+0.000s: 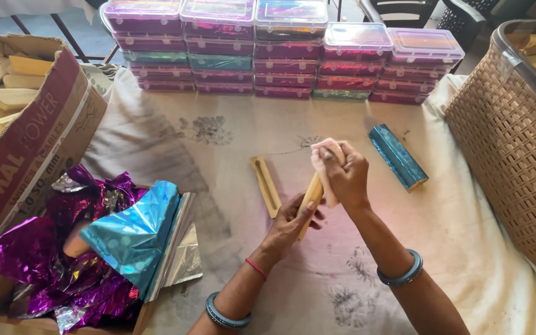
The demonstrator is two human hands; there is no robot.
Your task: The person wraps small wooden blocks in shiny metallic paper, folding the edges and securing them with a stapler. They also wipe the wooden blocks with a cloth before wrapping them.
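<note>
My left hand [291, 222] grips the lower end of a long pale wooden piece [311, 193], held upright at a slant over the cloth. My right hand [343, 175] is closed on a pale cloth pad [324, 154] pressed against the upper part of that piece. Another wooden piece with a groove [265, 185] lies flat on the cloth just left of my hands. A block wrapped in shiny blue foil [397, 156] lies to the right.
Stacks of pink and teal plastic boxes [280, 56] line the back. A cardboard box of wooden pieces [7, 99] stands left, purple and blue foil sheets [94, 242] front left, and a woven basket [516, 142] right.
</note>
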